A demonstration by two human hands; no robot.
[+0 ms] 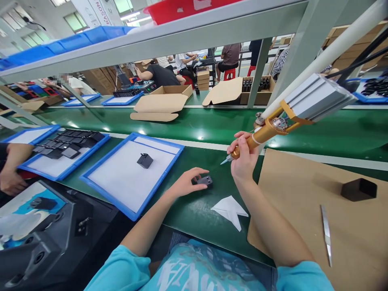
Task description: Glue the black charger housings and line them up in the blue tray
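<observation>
Left hand (189,182) pinching a black block (205,182) midway between the green table's (190,220) front and back edges, right hand (244,161) grasping a gold dispenser (268,130), open room from tray's (159,182) right edge to cardboard (294,198), "RASON" on a white sign (96,11).

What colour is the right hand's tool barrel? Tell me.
The tool barrel is golden orange, shown in the head view.

- White board (94,13) at the upper left: "RASON", set sideways, beside larger marks too faint to read
- Turquoise shirt (209,268): big white letters, too folded to read surely
</observation>
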